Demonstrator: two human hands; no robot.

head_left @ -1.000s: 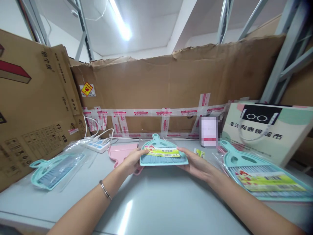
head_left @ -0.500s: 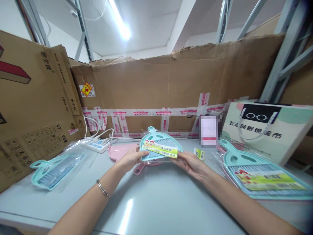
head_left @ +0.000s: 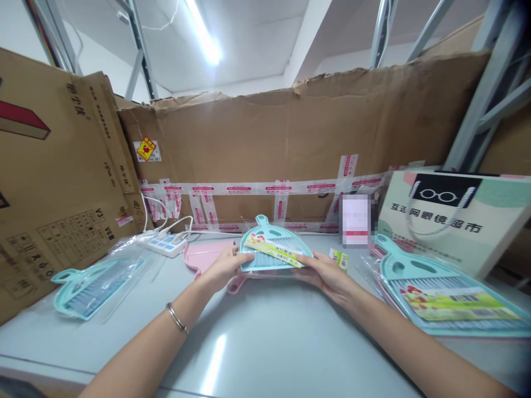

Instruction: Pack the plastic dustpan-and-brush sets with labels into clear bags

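Note:
A small teal dustpan-and-brush set [head_left: 274, 243] with a yellow-green paper label is held just above the grey table [head_left: 265, 342], its handle pointing away from me. My left hand [head_left: 224, 267] grips its left edge, thumb on top. My right hand [head_left: 327, 271] grips its right edge with the fingers closed under it. A pink dustpan [head_left: 207, 256] lies flat right behind and under the held set, its handle sticking out toward me.
A bagged teal set [head_left: 93, 282] lies at the left and a stack of teal sets [head_left: 440, 287] at the right. A white power strip [head_left: 166, 243] with cables, a paper bag [head_left: 452, 218] and taped cardboard walls [head_left: 290, 149] ring the table.
The teal set has tipped from lying flat to tilted up toward me and has shifted slightly back and down over the pink dustpan. Both hands stayed on its edges.

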